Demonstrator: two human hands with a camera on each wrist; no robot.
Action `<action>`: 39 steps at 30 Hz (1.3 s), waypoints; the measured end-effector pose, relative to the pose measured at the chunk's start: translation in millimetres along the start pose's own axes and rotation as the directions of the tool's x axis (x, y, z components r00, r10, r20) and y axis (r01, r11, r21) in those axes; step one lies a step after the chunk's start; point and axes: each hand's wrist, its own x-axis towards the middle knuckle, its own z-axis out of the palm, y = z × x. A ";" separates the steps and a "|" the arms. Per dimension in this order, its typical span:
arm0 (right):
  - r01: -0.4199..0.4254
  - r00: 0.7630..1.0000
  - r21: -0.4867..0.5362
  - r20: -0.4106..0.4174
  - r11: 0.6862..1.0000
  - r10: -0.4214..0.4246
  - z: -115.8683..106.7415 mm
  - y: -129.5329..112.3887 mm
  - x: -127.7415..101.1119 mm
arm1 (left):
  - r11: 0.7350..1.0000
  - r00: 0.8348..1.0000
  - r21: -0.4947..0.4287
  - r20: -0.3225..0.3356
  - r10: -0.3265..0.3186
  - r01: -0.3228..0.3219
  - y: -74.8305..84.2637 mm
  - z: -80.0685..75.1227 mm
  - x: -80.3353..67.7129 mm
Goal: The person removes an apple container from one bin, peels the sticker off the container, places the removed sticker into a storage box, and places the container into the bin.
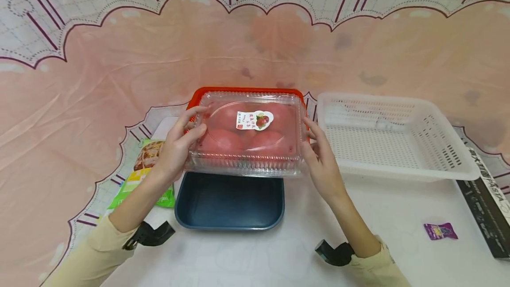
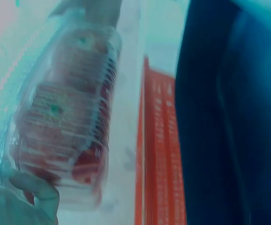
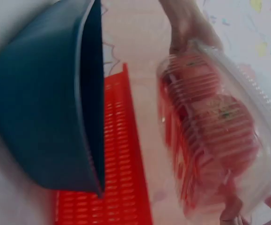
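Note:
A clear plastic clamshell box [image 1: 249,154] of tomatoes [image 1: 221,141], with a white label [image 1: 255,120] on its lid, is held up between both hands. My left hand [image 1: 180,145] grips its left end, thumb and fingers at the rim. At the right end, my right hand [image 1: 322,163] holds the box with curled fingers. Behind and below it is a red perforated basket [image 1: 247,89], mostly hidden in the head view. The right wrist view has the box [image 3: 210,126] raised apart from the red basket [image 3: 121,154].
A dark blue basin [image 1: 231,203] stands in front of the box. To the right lie a white perforated basket [image 1: 398,172], a black pasta box [image 1: 482,216] and a small purple packet [image 1: 440,231]. A green-and-yellow food bag [image 1: 163,196] sits by the left forearm.

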 end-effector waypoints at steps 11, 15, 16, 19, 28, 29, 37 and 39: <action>-0.112 0.990 0.107 -0.078 0.988 0.121 -16.7 -28.7 -15.5 | 0.992 0.993 0.049 -0.016 0.113 -0.112 6.0 32.0 -40.7; -0.110 0.989 0.088 -0.093 0.990 0.118 -19.8 -28.4 -17.3 | 0.994 0.994 0.034 -0.008 0.108 -0.107 5.1 35.8 -43.9; -0.110 0.989 0.087 -0.093 0.990 0.118 -20.3 -27.9 -17.2 | 0.993 0.994 0.038 -0.009 0.108 -0.107 5.2 36.4 -44.3; -0.112 0.988 0.087 -0.095 0.990 0.120 -21.4 -26.8 -16.9 | 0.993 0.994 0.028 -0.005 0.113 -0.113 5.0 37.8 -44.4; -0.151 0.987 0.040 -0.053 0.988 0.153 -35.5 -25.9 -28.6 | 0.990 0.989 -0.011 0.040 0.140 -0.140 9.9 49.1 -44.8; -0.151 0.987 0.036 -0.044 0.988 0.153 -38.8 -25.5 -31.7 | 0.990 0.989 -0.005 0.053 0.141 -0.141 10.2 51.6 -45.8; -0.071 0.997 -0.007 -0.035 0.997 0.071 -72.6 -12.2 -61.1 | 0.976 0.987 0.192 0.144 0.075 -0.103 17.3 76.6 -59.7; -0.053 0.998 -0.013 -0.046 0.998 0.053 -82.1 -5.7 -69.3 | 0.974 0.985 0.214 0.167 0.043 -0.078 20.4 85.2 -62.9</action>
